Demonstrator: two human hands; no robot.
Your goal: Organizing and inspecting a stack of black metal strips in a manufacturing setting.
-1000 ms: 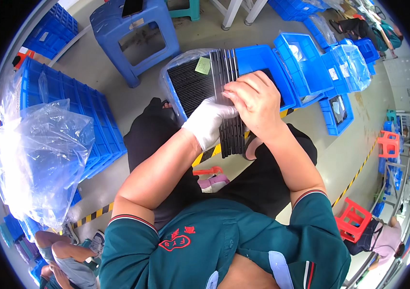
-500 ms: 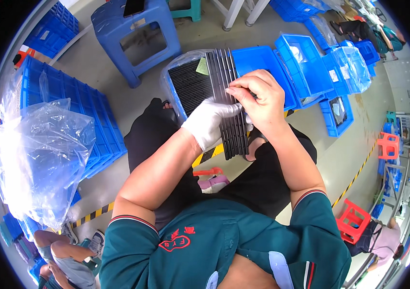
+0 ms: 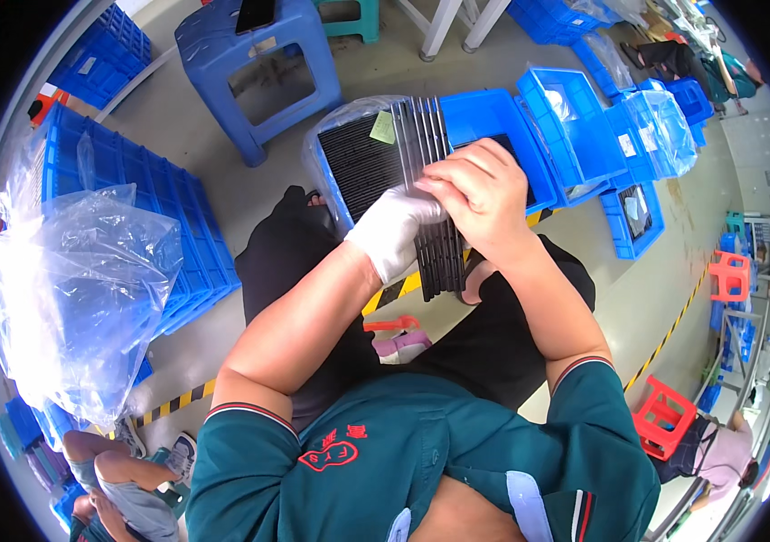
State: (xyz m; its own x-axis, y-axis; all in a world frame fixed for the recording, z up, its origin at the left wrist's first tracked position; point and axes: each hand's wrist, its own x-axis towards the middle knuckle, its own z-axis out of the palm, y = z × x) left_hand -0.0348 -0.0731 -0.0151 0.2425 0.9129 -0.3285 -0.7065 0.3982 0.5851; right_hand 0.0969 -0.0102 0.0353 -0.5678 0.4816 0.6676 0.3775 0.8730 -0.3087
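Observation:
A fanned row of thin black rods (image 3: 440, 262) stands between my hands, its far ends over the boxes in front of me. My left hand (image 3: 390, 232), in a white glove, is closed around the rods at about their middle. From the right, my bare right hand (image 3: 486, 194) pinches at the same rods with thumb and bent fingers; its fingertips partly hide them. Just beyond lies a plastic-lined blue box packed with similar black rods (image 3: 356, 173), a yellow-green paper slip (image 3: 383, 127) on top. Beside it is a blue bin (image 3: 484, 107) with dark rods inside, partly hidden by my right hand.
A blue stool (image 3: 254, 68) with a dark flat object on it stands at the far left. Stacked blue crates (image 3: 145, 194) with a clear plastic bag (image 3: 87, 289) rise at left. More blue bins (image 3: 575, 126) sit at right. Other people are at the lower left, lower right and upper right.
My right hand has moved slightly left and nearer along the rods, its fingers more curled. The rods' far ends have spread a little and shifted right. My left hand keeps its hold.

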